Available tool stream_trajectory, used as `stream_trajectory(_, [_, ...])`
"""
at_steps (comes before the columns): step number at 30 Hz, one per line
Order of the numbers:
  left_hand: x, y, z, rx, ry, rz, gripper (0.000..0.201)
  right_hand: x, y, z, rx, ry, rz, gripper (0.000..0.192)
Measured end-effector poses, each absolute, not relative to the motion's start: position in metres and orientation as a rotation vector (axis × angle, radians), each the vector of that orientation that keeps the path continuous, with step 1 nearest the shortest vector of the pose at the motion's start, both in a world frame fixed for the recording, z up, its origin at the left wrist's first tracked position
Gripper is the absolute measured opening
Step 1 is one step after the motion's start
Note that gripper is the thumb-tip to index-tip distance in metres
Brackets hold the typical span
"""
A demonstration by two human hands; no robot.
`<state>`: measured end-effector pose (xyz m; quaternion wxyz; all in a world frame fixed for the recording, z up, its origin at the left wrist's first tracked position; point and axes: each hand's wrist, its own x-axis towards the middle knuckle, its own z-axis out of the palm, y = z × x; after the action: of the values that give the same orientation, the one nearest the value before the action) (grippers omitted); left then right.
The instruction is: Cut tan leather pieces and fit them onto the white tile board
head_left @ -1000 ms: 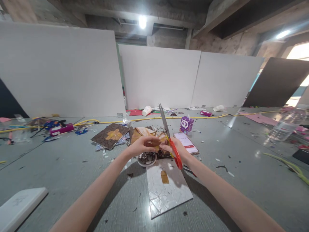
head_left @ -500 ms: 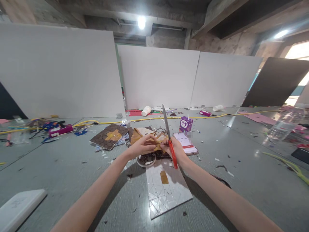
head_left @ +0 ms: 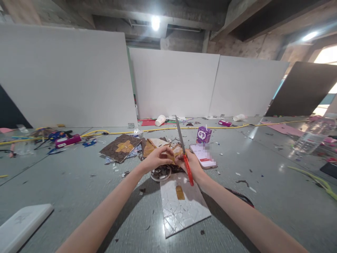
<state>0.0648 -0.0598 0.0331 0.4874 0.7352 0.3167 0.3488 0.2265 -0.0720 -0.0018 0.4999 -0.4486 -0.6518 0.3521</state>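
Note:
My right hand grips red-handled scissors, their long blades pointing up and away. My left hand pinches a small tan piece of sheet right beside the blades. Both hands hover above a small round dish holding dark cut bits. In front of the dish lies a white tile with a crackle mosaic pattern, and one tan piece sits on it.
A phone and a purple drink carton lie just right of my hands. Brown and tan patterned sheets are stacked to the left. A yellow cable, a tipped paper cup, a plastic bottle and scraps litter the grey surface.
The scissors' handles have swung from spread apart to closed together, and the blades have tilted a little more upright. My left hand keeps its hold on the tan piece.

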Motion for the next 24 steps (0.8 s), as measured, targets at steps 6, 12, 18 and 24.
stream_trajectory(6, [0.057,-0.054,0.034,1.822,0.781,0.798,0.030,0.231,-0.079,0.018,-1.064,-1.687,0.820,0.019])
stream_trajectory(12, [0.046,-0.048,0.038,1.892,0.813,0.886,0.029,0.266,-0.085,0.055,-1.098,-1.991,1.038,0.028])
stream_trajectory(18, [0.037,-0.046,0.042,1.851,0.888,0.949,0.028,0.306,-0.082,0.073,-1.112,-2.241,1.222,0.035])
stream_trajectory(24, [0.027,-0.043,0.044,1.795,0.984,1.053,0.031,0.318,-0.071,0.063,-1.515,-2.376,1.028,0.030])
